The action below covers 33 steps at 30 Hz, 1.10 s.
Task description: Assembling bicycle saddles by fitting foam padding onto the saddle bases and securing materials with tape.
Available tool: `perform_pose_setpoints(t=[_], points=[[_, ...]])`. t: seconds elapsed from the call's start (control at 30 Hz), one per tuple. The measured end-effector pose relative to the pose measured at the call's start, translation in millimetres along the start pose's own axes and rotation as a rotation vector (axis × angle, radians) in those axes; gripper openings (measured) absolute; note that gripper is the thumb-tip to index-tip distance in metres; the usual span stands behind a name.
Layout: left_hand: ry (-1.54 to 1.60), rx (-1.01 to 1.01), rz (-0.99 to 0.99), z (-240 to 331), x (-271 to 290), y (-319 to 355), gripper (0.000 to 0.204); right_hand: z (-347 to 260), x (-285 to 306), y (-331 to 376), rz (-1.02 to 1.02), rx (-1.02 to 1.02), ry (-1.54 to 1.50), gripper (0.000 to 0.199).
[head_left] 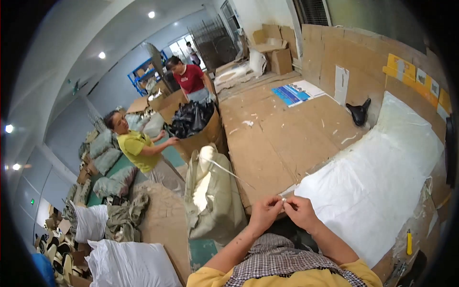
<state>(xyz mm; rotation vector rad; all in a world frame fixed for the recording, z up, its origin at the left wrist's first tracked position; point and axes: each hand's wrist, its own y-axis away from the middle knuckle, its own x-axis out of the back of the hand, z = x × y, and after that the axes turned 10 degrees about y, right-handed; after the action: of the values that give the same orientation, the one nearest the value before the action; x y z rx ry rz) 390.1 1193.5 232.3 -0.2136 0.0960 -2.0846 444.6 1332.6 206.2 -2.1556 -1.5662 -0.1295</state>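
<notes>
My left hand [267,211] and my right hand [302,213] meet in front of my apron [275,260], at the near edge of the cardboard-covered table [272,138]. Both are closed, thumbs and fingertips pinching a small white piece [284,200] between them. A thin white string [222,168] stretches from an open sack [222,201] toward my hands; whether it joins the white piece I cannot tell. Pale, foam-like material [202,191] shows in the sack's mouth. Right of my hands lies a large white sheet or sack [354,186].
A black bicycle saddle [358,112] rests against the cardboard wall. A yellow-handled cutter [409,242] lies at the right. Two people, in yellow [136,148] and red [191,81], stand by a carton [203,136] of black bags. White sacks [131,263] sit on the left.
</notes>
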Motion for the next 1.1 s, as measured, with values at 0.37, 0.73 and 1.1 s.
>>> perform_pose_setpoints(t=[0.37, 0.73, 1.1], points=[[-0.305, -0.141, 0.012, -11.3, -19.6, 15.0, 0.014, 7.9, 11.4, 19.4, -0.006, -0.061, 0.016, 0.017], [-0.422, -0.244, -0.048, -10.6, -27.8, 16.5, 0.013, 19.4, 15.9, 28.0, 0.030, -0.017, 0.149, 0.016], [-0.401, -0.100, -0.042, -31.0, -18.5, 21.1, 0.012, 29.6, 11.2, 16.7, -0.122, 0.066, 0.124, 0.018]])
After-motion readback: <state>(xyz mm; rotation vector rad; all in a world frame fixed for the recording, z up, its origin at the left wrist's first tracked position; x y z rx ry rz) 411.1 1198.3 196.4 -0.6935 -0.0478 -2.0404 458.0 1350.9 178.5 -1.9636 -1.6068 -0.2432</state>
